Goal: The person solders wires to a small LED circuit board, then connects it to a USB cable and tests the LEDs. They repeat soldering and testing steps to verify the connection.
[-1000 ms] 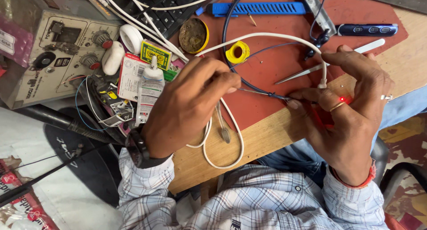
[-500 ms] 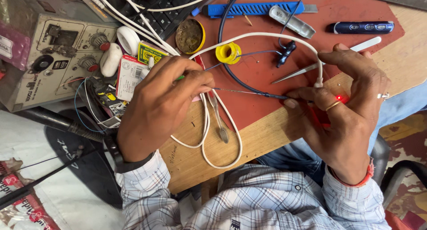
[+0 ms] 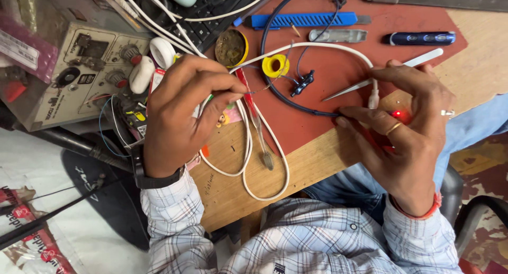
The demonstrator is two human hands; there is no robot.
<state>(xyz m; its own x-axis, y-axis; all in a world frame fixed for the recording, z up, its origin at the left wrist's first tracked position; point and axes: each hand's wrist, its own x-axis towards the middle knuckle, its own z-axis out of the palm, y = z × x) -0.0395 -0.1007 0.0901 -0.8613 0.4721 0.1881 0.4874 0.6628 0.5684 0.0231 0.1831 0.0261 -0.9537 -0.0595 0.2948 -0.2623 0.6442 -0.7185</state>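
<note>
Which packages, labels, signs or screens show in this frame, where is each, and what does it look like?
Pink packet: far left edge, beside the instrument box; translucent pink with a white label.
Instrument box front panel: upper left; beige, with dark printed markings, knobs and sockets.
Small carton: just beyond the left hand; white with red, mostly hidden.
Printed bag: bottom left on the floor; white with red and black print.
No screens seen.

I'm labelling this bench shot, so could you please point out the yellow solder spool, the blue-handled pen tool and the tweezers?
yellow solder spool [image 3: 275, 66], head view, on its yellow rim.
blue-handled pen tool [image 3: 420, 38], head view, mid-barrel.
tweezers [image 3: 386, 73], head view, middle of the pale arms.
</note>
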